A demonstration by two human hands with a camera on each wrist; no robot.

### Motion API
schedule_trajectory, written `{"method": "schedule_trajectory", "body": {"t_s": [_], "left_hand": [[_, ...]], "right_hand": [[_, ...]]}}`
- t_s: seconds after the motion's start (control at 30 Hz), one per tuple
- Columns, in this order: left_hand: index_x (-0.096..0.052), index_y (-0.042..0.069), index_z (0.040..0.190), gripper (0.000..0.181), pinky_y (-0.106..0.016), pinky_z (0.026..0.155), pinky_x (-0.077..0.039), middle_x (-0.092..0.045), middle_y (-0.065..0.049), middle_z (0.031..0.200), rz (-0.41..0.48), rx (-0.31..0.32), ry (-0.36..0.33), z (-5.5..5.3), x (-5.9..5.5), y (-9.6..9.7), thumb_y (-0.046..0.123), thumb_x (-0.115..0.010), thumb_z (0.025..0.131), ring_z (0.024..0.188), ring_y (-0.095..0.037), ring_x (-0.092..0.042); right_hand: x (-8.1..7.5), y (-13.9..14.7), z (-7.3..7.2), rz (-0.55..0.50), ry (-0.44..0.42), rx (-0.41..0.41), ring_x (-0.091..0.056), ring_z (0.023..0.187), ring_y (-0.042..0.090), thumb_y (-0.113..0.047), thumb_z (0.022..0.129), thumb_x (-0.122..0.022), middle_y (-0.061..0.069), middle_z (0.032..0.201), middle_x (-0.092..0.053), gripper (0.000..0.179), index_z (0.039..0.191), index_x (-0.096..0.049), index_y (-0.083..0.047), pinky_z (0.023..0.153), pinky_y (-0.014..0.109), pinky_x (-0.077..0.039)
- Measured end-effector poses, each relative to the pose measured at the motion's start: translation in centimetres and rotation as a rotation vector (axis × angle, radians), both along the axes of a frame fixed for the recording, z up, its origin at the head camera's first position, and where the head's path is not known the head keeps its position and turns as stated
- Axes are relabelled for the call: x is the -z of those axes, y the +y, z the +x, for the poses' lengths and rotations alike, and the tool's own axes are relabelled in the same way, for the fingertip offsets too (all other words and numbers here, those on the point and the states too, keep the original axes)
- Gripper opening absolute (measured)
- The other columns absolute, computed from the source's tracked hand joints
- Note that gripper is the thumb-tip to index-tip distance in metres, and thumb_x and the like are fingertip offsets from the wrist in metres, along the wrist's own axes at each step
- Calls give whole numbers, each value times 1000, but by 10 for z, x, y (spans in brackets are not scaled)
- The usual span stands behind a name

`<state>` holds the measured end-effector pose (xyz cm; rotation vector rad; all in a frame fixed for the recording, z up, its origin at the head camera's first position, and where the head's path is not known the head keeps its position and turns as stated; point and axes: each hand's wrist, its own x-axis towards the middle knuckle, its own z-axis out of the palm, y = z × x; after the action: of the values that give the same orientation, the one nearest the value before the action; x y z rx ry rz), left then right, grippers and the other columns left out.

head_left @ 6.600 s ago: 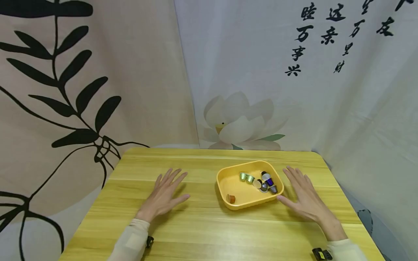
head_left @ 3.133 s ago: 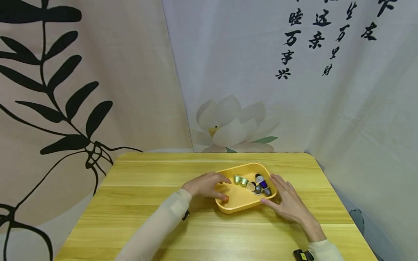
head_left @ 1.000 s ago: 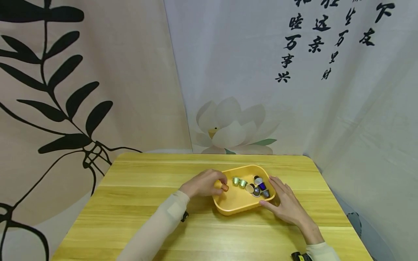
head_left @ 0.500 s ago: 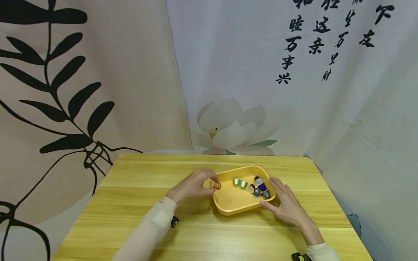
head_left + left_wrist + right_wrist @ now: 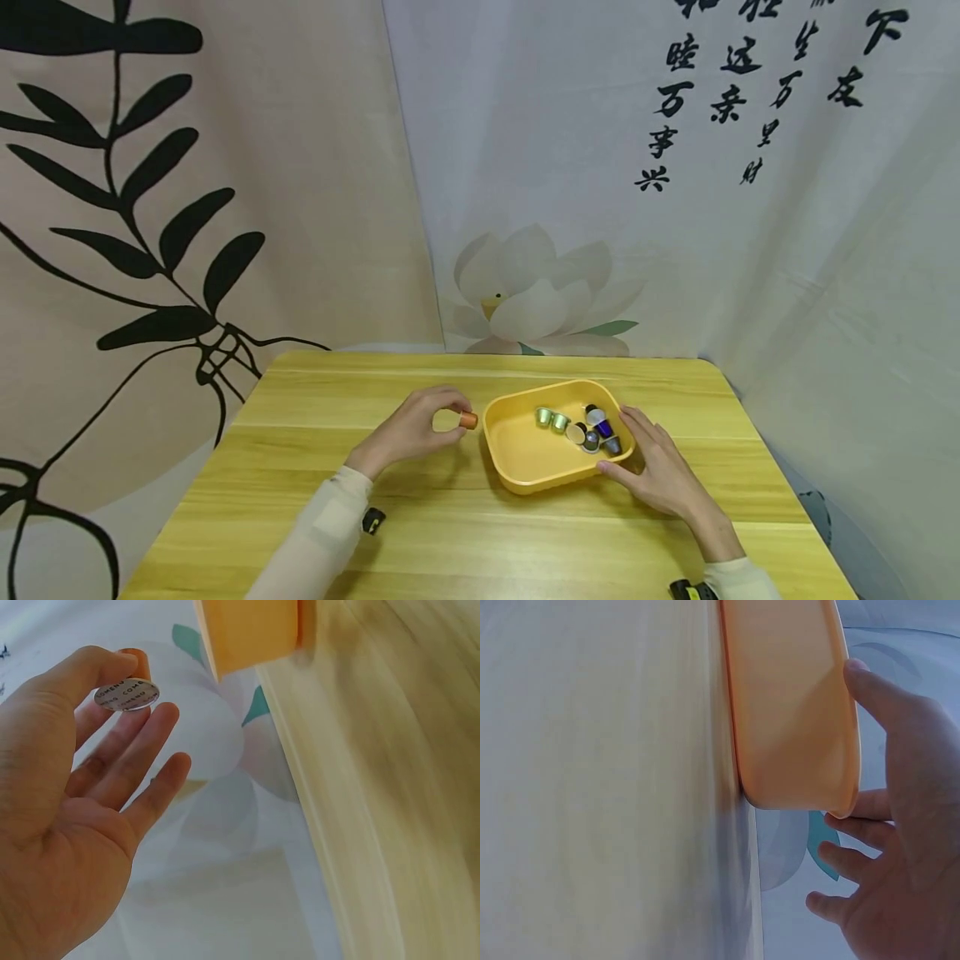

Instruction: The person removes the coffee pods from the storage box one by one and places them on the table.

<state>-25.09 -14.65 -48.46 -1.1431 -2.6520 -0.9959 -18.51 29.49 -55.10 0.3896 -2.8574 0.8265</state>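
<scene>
Between thumb and fingertips, my left hand [image 5: 408,432] pinches an orange coffee capsule [image 5: 468,421] above the table, just left of the yellow tray [image 5: 517,458]. In the left wrist view the printed silvery lid of the capsule [image 5: 126,696] faces the camera, and the other fingers spread loosely. My right hand [image 5: 663,471] rests at the tray's right end, its thumb and fingers touching the rim with fairly straight fingers. Inside the tray lie two green capsules [image 5: 552,419] and a cluster of dark, blue and grey capsules [image 5: 600,429] towards the right.
The tray stands on a light wooden table [image 5: 450,542]. Behind the table hangs a pale cloth [image 5: 315,208] printed with leaves, a lotus and dark characters. A black device [image 5: 372,522] sits at the left wrist, another [image 5: 690,590] at the right.
My left hand reached into the tray, took hold of the orange capsule, lifted it and carried it left past the rim. My right hand came to the tray's right end and stayed there.
</scene>
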Motion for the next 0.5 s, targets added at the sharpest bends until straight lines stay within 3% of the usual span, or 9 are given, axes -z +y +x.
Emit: {"method": "schedule_trajectory", "body": {"t_s": [0.5], "left_hand": [[-78,13,121,28,-40,100,-69,-79,0,120,53,-33,-69,5,8,-24,2,-88,97,108,-22,-82]], "right_hand": [[1,1,-1,-7,-7,4,-38,163,58,-58,99,-84,27,181,-36,104,173,-40,-1,132,82,-27]]}}
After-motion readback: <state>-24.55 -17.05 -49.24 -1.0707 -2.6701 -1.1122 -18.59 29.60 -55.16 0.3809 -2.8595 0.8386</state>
